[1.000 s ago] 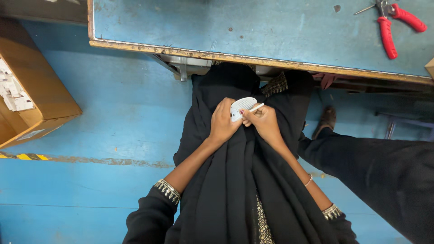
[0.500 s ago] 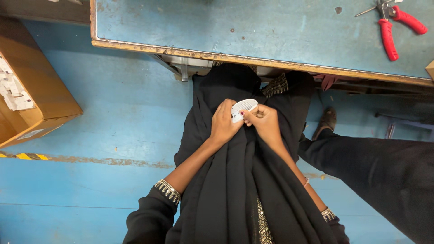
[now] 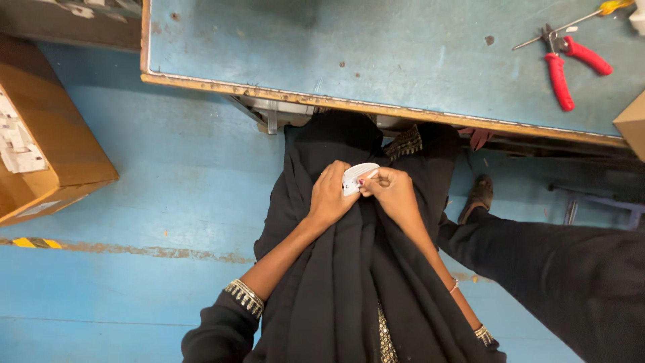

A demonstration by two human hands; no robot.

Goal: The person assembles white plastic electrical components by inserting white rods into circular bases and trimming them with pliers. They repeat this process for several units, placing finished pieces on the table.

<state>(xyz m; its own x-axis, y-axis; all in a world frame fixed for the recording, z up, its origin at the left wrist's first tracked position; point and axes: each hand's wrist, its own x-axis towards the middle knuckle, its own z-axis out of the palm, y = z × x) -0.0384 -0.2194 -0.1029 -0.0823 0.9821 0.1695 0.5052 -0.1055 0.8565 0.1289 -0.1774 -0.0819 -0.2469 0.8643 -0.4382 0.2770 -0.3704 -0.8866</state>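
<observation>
Both hands at frame centre: left hand (image 3: 330, 195) grips a small white plastic part (image 3: 356, 177); right hand (image 3: 393, 191) pinches its edge. Unsupported over the lap, it could slip floorward.

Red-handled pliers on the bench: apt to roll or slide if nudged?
The pliers lie flat on the bench, so rolling seems unlikely. Their metal head probably makes them nose-heavy when lifted. The splayed red handles may swing shut under a push.

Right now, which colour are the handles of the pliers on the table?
Red. The pliers show best in the head view, at the table's far right.
</observation>
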